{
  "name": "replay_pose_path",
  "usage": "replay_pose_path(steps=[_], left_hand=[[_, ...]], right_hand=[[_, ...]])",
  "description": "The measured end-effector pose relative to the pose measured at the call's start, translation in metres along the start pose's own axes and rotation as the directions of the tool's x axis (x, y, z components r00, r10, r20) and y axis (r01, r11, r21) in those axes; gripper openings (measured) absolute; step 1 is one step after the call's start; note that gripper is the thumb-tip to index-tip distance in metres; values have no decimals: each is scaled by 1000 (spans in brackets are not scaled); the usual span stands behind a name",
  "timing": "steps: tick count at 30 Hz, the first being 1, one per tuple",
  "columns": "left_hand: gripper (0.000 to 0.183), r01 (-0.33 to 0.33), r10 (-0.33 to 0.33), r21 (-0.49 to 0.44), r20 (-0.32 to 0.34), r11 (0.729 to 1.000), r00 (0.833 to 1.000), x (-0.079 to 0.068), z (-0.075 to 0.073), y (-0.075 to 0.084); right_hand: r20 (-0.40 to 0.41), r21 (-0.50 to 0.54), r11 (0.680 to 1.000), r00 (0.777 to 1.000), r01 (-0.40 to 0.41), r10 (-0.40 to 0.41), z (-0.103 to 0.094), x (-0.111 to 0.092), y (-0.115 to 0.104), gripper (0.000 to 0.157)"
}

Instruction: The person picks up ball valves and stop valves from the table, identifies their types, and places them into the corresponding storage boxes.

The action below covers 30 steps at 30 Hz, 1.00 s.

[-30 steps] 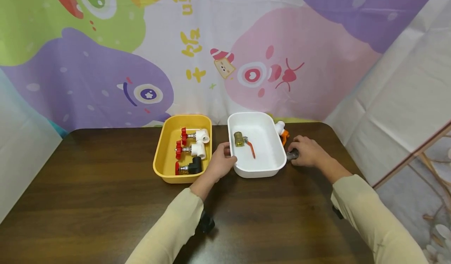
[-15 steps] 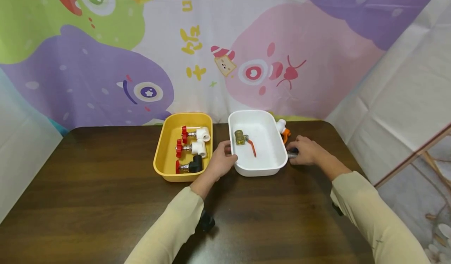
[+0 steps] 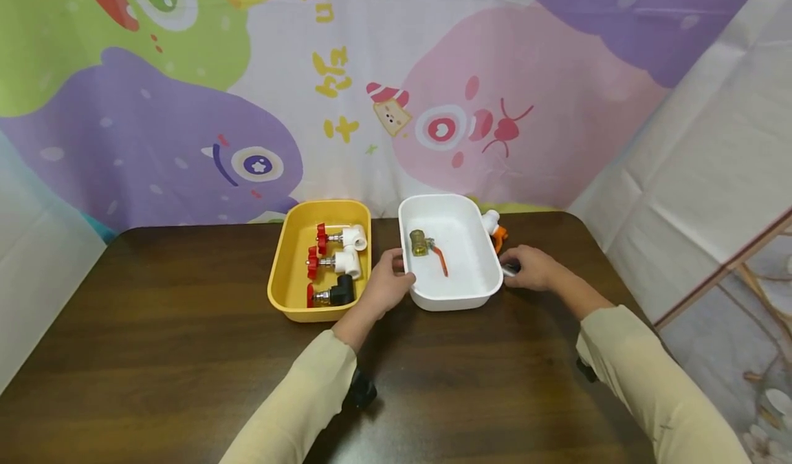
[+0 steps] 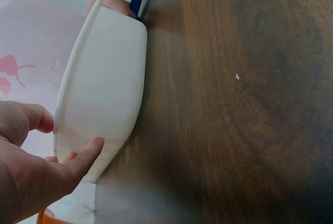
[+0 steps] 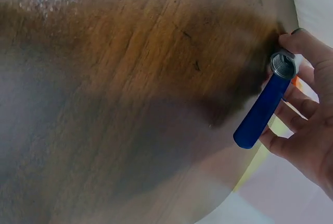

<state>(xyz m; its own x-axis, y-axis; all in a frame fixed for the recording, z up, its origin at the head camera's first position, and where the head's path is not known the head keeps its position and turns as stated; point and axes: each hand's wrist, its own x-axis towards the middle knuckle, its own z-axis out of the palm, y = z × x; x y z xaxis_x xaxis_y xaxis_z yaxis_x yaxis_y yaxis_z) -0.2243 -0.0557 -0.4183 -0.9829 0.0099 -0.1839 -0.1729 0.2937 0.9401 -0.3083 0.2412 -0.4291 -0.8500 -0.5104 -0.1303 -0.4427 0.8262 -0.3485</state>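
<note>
Blue-handled valve (image 5: 260, 112) in the grasp of the right hand (image 3: 533, 268), with fingers bent around it; located just outside the right wall of the white tray (image 3: 464, 244), between this wall and the right edge of the worktop (image 3: 198, 354). In the right wrist view, threaded metal opening visible at one end, with the blue handle going out from it. Left hand (image 3: 386, 285) at the near left corner of the same white tray, touching the outside with fingers loose, not clenched.

Inside the white tray, one brass valve (image 3: 419, 242) with a red-orange lever, lying toward the left wall. Inside the yellow tray (image 3: 293, 258), placed to the left of the white one and also close to the far edge of the worktop, three valves in a column near the right wall: two white valves (image 3: 348, 262) close together, with red handwheels toward the left, and, at the near end, one black valve (image 3: 342, 291), equally with a red handwheel. Outside both trays, beside the right wall of the white tray and near the far edge, one orange-handled white valve (image 3: 490, 221), partly hidden.
</note>
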Motion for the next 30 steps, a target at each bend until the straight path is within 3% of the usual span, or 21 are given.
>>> replay_pose_path(steps=[13, 30], left_hand=[[56, -2, 2, 1, -2, 1000, 1000, -2, -2, 0], [56, -21, 21, 3, 12, 1000, 1000, -2, -2, 1]], right_hand=[[-133, 71, 993, 986, -95, 103, -29, -6, -11, 45], [-199, 110, 975, 957, -193, 212, -55, 7, -46, 45]])
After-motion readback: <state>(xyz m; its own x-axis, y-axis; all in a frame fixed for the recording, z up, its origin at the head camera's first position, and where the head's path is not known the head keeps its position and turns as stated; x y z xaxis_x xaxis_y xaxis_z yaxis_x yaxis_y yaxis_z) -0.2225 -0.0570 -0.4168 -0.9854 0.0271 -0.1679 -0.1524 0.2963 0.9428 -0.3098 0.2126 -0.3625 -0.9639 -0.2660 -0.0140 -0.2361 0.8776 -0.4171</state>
